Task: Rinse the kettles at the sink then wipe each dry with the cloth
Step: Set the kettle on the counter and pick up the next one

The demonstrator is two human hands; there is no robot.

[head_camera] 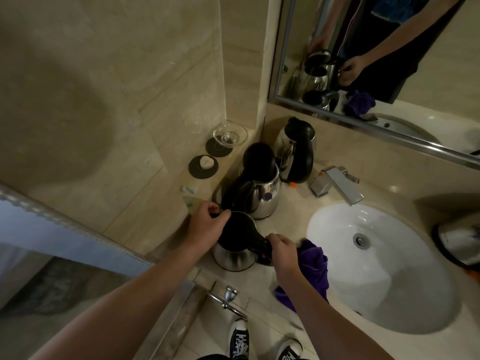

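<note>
beige marble bathroom, vanity counter [285,203] running into a tiled corner, mirror [376,61] above, white sink [389,281] to the right. at the near counter edge: left hand [207,224] curled on the black lid of the nearest kettle [236,245], fingers bent around its far rim; right hand [284,252] closed around that kettle's black handle. underneath the right wrist, purple cloth [315,268] bunched between kettle and basin, draped partly over the counter edge. just behind, second kettle [259,193] with lid standing open, nearly touching the first; third kettle [296,152] further back in the corner, close to the chrome tap [337,185]. left of these on the ledge, a glass dish [230,133] on a dark coaster. likely risks from here: nearest kettle close to the front edge, so a wet, slippery steel body or a loose grip on the handle could send it off toward the floor; a lift or swing toward the basin could clip the open-lidded kettle behind and knock it into the third; cloth overhanging the edge could slide off if dragged by the forearm; lid could drop shut on fingers if released carelessly. cannot tell whether any kettle holds water.
</note>
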